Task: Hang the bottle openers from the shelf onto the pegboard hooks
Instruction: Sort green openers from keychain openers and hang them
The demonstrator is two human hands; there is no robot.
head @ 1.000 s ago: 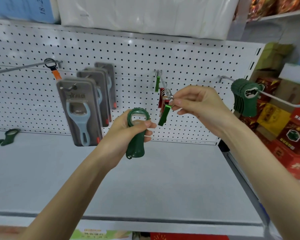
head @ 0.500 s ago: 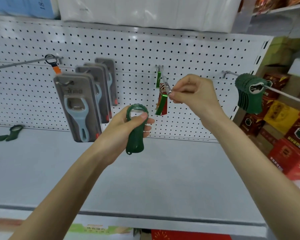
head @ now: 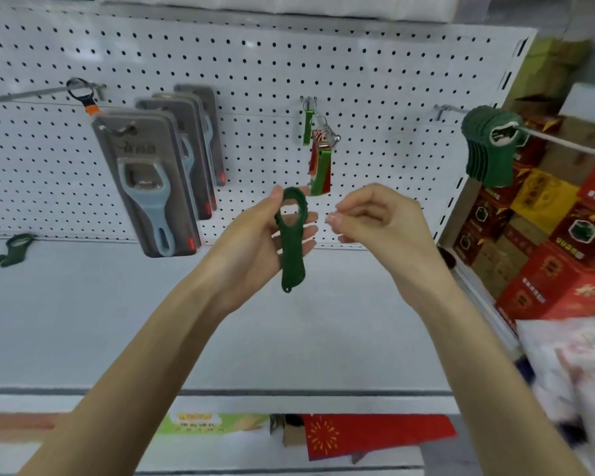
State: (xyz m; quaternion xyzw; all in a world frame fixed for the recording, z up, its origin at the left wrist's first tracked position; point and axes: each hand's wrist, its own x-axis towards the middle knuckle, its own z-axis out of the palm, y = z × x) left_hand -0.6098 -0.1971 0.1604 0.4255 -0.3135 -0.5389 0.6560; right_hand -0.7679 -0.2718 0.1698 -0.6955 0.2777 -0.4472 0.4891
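A dark green bottle opener (head: 292, 245) stands upright in my left hand (head: 255, 249), ring end up, in front of the white pegboard (head: 375, 73). Just to its right my right hand (head: 378, 225) has its fingers curled with nothing in them. Above both hands small green and red keyring openers (head: 320, 166) hang from a middle hook (head: 309, 101). A bunch of dark green openers (head: 488, 149) hangs on the long right hook (head: 564, 140). Two more green openers (head: 9, 250) lie on the shelf at far left.
Grey carded packs with pale blue openers (head: 152, 173) hang at left, beside a long hook holding an orange-handled opener (head: 83, 96). Red and yellow boxes (head: 547, 235) are stacked at right. The grey shelf (head: 83, 321) runs below, with a blurred plastic bag (head: 574, 372) at lower right.
My right hand let go of the keyring opener, which now hangs on the middle hook, and came down beside the green opener. My left hand turned the green opener more upright.
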